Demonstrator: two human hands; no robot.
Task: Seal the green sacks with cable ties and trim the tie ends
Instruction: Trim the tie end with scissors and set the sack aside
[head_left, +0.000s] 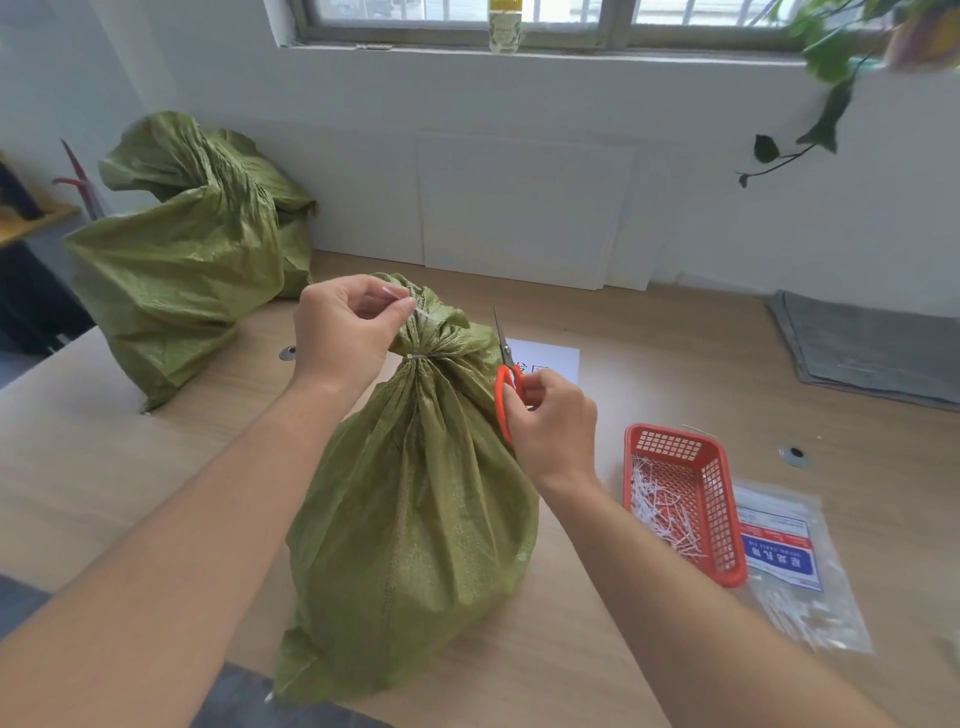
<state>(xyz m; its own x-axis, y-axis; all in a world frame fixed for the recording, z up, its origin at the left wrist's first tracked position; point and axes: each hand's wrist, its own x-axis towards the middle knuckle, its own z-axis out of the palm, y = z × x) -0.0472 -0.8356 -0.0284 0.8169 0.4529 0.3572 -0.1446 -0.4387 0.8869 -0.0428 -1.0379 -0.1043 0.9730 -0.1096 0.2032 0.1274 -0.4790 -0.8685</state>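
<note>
Near green sack (415, 493) upright at the centre of the desk (675, 364), its gathered neck bound by a white cable tie (415, 356); the left grip (345, 327) pinches a white tie end (397, 293) between thumb and forefinger just above that neck. The right grip (553, 426) curls round the orange handles of the scissors (506, 374), blades pointing up, beside the sack. A second green sack (192, 249) stands far left, and a red basket (727, 519) of tie offcuts (660, 509) sits to the right.
</note>
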